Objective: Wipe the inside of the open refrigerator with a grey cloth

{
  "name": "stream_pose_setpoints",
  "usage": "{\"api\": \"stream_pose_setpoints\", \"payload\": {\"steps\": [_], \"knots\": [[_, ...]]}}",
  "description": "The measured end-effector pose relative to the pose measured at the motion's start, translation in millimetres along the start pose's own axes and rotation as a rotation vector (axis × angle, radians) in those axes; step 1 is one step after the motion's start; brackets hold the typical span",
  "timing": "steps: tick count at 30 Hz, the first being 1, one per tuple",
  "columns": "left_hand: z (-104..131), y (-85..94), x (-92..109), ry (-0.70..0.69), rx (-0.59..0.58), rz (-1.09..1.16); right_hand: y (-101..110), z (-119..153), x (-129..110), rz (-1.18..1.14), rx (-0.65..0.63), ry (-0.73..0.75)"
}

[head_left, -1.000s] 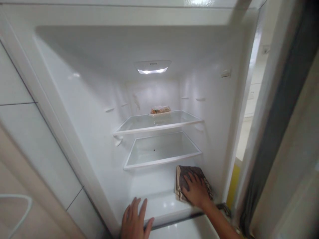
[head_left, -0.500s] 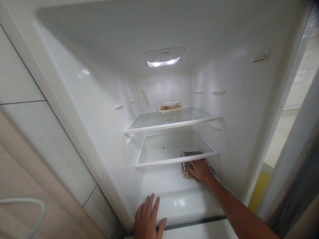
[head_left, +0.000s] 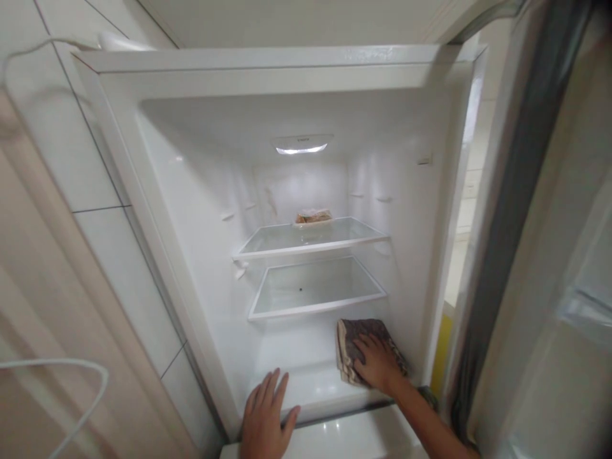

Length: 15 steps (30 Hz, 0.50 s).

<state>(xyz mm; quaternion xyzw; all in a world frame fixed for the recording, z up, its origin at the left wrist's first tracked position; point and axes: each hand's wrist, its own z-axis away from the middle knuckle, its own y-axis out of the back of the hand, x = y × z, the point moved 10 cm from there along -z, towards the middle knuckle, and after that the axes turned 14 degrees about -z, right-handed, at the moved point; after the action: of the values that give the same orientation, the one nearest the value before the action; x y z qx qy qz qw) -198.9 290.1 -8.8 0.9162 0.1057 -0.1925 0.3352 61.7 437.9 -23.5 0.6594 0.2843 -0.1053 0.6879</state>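
Observation:
Inside an open refrigerator, my right hand holds a folded brown patterned cloth from above. Its fingers press over the top of the cloth, at the right front of the white refrigerator floor. At the left front, my left hand is open, fingers stretched out, by the floor's front edge; whether its palm touches there is hard to tell. Above the cloth sit two white-framed glass shelves, a lower shelf and an upper shelf.
A clear package of brownish food lies at the back of the upper shelf. A lamp glows under the refrigerator ceiling. The open door stands at the right; a tiled wall and a white cord are at the left.
My right hand has drawn the cloth forward, from under the lower shelf toward the front edge. My left hand stays near the same spot. The view has pulled back, showing more of the refrigerator.

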Motion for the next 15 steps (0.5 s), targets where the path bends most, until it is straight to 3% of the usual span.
{"api": "stream_pose_setpoints", "payload": {"steps": [4, 9, 15], "knots": [[-0.5, 2.4, -0.1, 0.006, 0.031, -0.011, 7.7, 29.2, 0.4, -0.054, 0.004, -0.01], [-1.1, 1.9, 0.8, 0.002, 0.046, -0.03, 10.8, 50.0, 3.9, -0.079, 0.103, -0.083], [0.7, -3.5, 1.0, 0.012, 0.041, -0.015, -2.5, 38.5, 3.0, 0.038, 0.112, -0.076]]}}
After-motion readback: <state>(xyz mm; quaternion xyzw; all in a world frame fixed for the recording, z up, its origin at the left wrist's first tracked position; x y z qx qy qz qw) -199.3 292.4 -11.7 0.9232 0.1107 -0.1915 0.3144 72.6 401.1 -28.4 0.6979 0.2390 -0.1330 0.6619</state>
